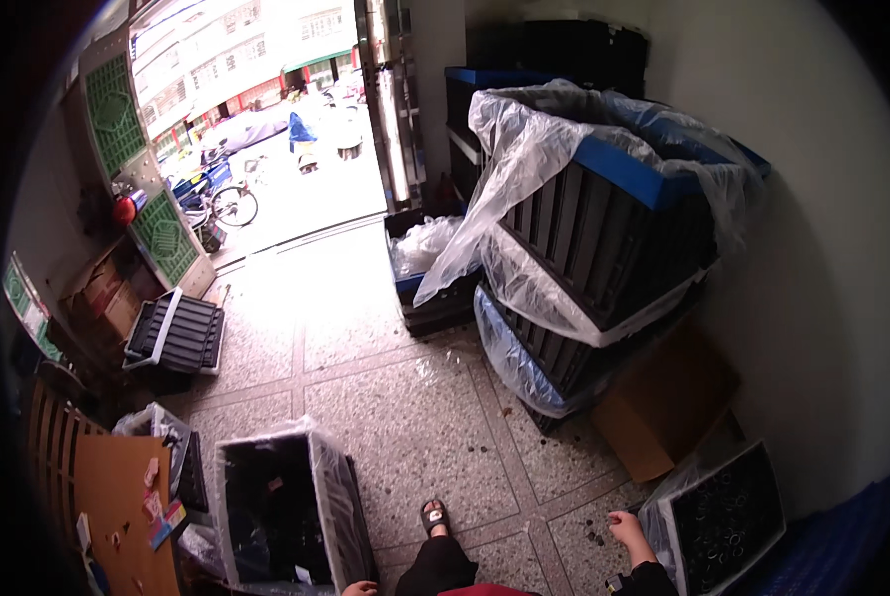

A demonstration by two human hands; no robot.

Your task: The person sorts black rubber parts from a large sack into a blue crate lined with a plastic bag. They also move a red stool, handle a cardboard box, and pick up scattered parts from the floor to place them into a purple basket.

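My right hand (624, 526) hangs over the speckled floor with its fingers loosely curled, and nothing shows in it. Close to its right stands a dark crate (720, 531) with a pale rim and clear plastic film; many small ring-like shapes show on its dark inner surface. My left hand (360, 588) is only partly in the picture at the lower edge, so its fingers cannot be made out. Beside it is a large black crate (343, 507) with a plastic liner folded over its rim and a few small scraps inside.
Stacked black crates (604, 233) with blue rims and draped plastic stand at the right. Below them leans a brown cardboard sheet (653, 407). At the left are a wooden table (117, 497) and another dark crate (181, 336). An open doorway leads outside to parked bikes (221, 204).
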